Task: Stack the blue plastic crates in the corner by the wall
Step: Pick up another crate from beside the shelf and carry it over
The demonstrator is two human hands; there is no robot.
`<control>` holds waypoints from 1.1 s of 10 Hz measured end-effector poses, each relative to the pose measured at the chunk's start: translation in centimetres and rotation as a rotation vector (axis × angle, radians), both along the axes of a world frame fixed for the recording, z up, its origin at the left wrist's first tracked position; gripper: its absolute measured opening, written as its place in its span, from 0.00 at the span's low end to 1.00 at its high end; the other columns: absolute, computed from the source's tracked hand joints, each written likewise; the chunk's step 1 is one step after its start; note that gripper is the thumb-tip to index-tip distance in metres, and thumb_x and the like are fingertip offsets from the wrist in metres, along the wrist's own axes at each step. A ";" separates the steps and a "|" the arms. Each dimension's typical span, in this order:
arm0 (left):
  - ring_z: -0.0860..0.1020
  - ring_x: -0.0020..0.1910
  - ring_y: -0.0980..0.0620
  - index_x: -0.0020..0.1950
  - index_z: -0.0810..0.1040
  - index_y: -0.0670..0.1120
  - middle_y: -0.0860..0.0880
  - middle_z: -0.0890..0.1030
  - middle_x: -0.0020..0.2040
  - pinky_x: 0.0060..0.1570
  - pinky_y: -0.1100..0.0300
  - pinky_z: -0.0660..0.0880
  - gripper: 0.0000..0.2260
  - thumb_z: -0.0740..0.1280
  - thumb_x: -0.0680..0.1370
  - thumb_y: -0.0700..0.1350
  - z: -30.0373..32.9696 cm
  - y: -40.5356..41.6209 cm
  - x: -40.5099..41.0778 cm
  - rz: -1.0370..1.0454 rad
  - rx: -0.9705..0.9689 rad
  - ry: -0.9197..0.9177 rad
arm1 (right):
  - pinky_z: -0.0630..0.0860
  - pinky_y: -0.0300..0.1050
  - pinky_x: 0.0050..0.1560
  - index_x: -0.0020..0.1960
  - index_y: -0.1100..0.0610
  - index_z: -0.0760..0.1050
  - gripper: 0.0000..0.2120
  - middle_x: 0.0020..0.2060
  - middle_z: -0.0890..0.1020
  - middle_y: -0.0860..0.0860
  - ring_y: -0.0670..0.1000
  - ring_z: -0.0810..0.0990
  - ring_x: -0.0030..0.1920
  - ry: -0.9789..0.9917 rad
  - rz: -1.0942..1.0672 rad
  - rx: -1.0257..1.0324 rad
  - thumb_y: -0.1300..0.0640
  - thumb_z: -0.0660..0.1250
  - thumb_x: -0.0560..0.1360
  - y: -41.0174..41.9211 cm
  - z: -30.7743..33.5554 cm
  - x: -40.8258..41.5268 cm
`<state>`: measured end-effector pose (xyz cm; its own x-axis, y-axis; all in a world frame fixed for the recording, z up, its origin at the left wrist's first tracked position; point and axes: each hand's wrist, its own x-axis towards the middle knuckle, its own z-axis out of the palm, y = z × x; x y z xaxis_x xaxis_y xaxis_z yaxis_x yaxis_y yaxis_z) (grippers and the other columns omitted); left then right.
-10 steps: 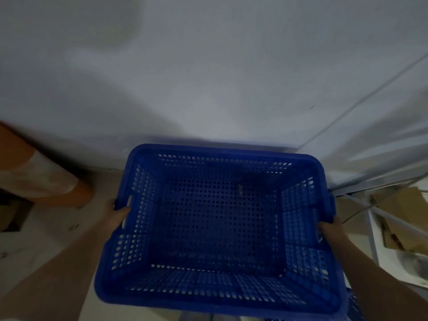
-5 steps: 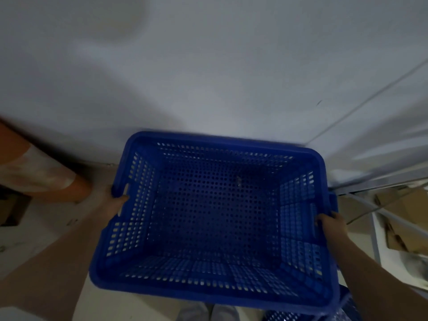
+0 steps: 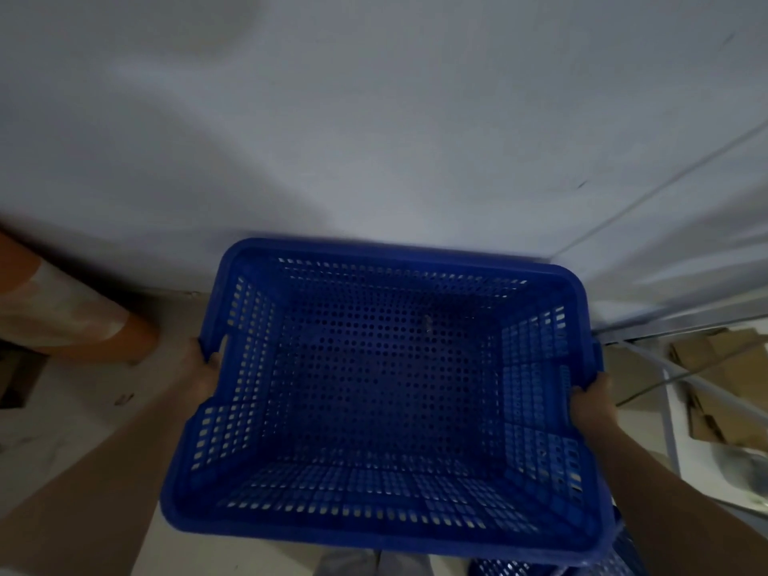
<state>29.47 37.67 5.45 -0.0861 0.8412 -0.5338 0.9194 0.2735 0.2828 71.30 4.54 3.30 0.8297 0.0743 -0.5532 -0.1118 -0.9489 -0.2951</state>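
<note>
An empty blue plastic crate (image 3: 386, 392) with perforated walls and floor fills the middle of the view, held level in the air close to the grey wall (image 3: 374, 118). My left hand (image 3: 203, 372) grips its left handle slot. My right hand (image 3: 592, 403) grips the right rim. Part of another blue crate (image 3: 623, 559) shows below its lower right corner. The wall corner (image 3: 623, 218) lies just beyond the crate's far right.
An orange cylinder wrapped in clear plastic (image 3: 70, 322) lies on the pale floor at the left. A white metal rack (image 3: 669, 392) with flattened cardboard (image 3: 715, 367) stands at the right. A dark floor opening (image 3: 16, 380) sits at the far left.
The crate has moved forward towards the wall, and its far edge now sits higher in the view. Both hands keep the same hold on its sides.
</note>
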 end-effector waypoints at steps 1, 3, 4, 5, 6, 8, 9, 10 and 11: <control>0.75 0.58 0.31 0.67 0.67 0.34 0.31 0.76 0.60 0.58 0.40 0.74 0.19 0.63 0.79 0.40 -0.5 0.3 0.2 0.018 -0.034 0.016 | 0.73 0.67 0.55 0.67 0.62 0.59 0.17 0.54 0.76 0.66 0.67 0.76 0.50 -0.016 0.016 -0.052 0.64 0.56 0.79 0.2 -0.1 0.2; 0.75 0.60 0.33 0.70 0.64 0.38 0.33 0.75 0.63 0.58 0.42 0.75 0.20 0.62 0.79 0.40 -3.4 1.7 -0.2 0.024 -0.032 -0.022 | 0.76 0.69 0.50 0.68 0.57 0.60 0.19 0.47 0.74 0.60 0.65 0.77 0.46 0.016 0.008 0.029 0.66 0.56 0.78 0.3 -0.3 0.7; 0.74 0.61 0.33 0.71 0.64 0.37 0.33 0.74 0.64 0.57 0.45 0.73 0.21 0.63 0.79 0.39 -3.1 1.5 -0.3 0.036 -0.043 -0.080 | 0.77 0.66 0.50 0.69 0.60 0.61 0.20 0.49 0.76 0.61 0.64 0.76 0.46 0.031 0.004 0.098 0.67 0.56 0.78 0.4 -0.1 0.9; 0.69 0.66 0.31 0.73 0.61 0.36 0.31 0.69 0.68 0.64 0.41 0.69 0.25 0.65 0.79 0.42 -1.2 -0.1 -0.1 -0.001 -0.063 -0.030 | 0.70 0.61 0.58 0.72 0.62 0.58 0.23 0.65 0.71 0.67 0.63 0.72 0.59 0.023 0.015 -0.036 0.64 0.58 0.78 0.6 0.5 -0.4; 0.57 0.74 0.34 0.78 0.49 0.39 0.35 0.56 0.77 0.72 0.42 0.60 0.33 0.62 0.80 0.47 0.8 -4.0 -0.3 -0.211 -0.096 0.138 | 0.63 0.57 0.70 0.76 0.65 0.50 0.32 0.75 0.57 0.64 0.64 0.59 0.73 -0.144 0.251 -0.316 0.59 0.61 0.77 1.1 2.6 -5.1; 0.77 0.55 0.45 0.55 0.76 0.45 0.44 0.79 0.57 0.57 0.51 0.74 0.19 0.51 0.82 0.55 3.0 -15.9 1.1 -0.743 -0.279 0.186 | 0.72 0.51 0.58 0.59 0.57 0.72 0.15 0.59 0.77 0.57 0.57 0.76 0.60 0.093 0.978 -0.158 0.51 0.52 0.81 0.7 5.1 -19.8; 0.78 0.56 0.47 0.57 0.75 0.49 0.47 0.80 0.57 0.55 0.53 0.73 0.20 0.50 0.81 0.60 1.8 -21.0 2.4 -1.003 -0.309 0.147 | 0.72 0.51 0.57 0.59 0.58 0.73 0.19 0.58 0.78 0.57 0.58 0.76 0.59 0.292 1.058 -0.175 0.49 0.48 0.82 -0.6 3.9 -23.8; 0.75 0.60 0.47 0.60 0.75 0.49 0.48 0.79 0.60 0.57 0.53 0.72 0.25 0.48 0.80 0.62 -0.4 -22.9 2.1 -1.139 -0.259 0.187 | 0.69 0.53 0.63 0.63 0.59 0.73 0.21 0.62 0.76 0.56 0.56 0.72 0.64 0.259 1.107 -0.207 0.50 0.47 0.82 -1.6 2.1 -24.1; 0.73 0.62 0.48 0.61 0.76 0.48 0.48 0.78 0.61 0.57 0.52 0.71 0.26 0.46 0.80 0.61 -2.0 -22.9 2.0 -1.201 -0.200 0.233 | 0.70 0.55 0.61 0.62 0.60 0.73 0.23 0.62 0.75 0.58 0.58 0.72 0.63 0.195 1.193 -0.217 0.49 0.46 0.82 -1.6 0.8 -23.7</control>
<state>31.47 14.81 3.41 0.5729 0.3582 -0.7372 0.6400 -0.7574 0.1295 47.56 2.91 4.12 0.2070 0.6212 -0.7558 0.8353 -0.5144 -0.1940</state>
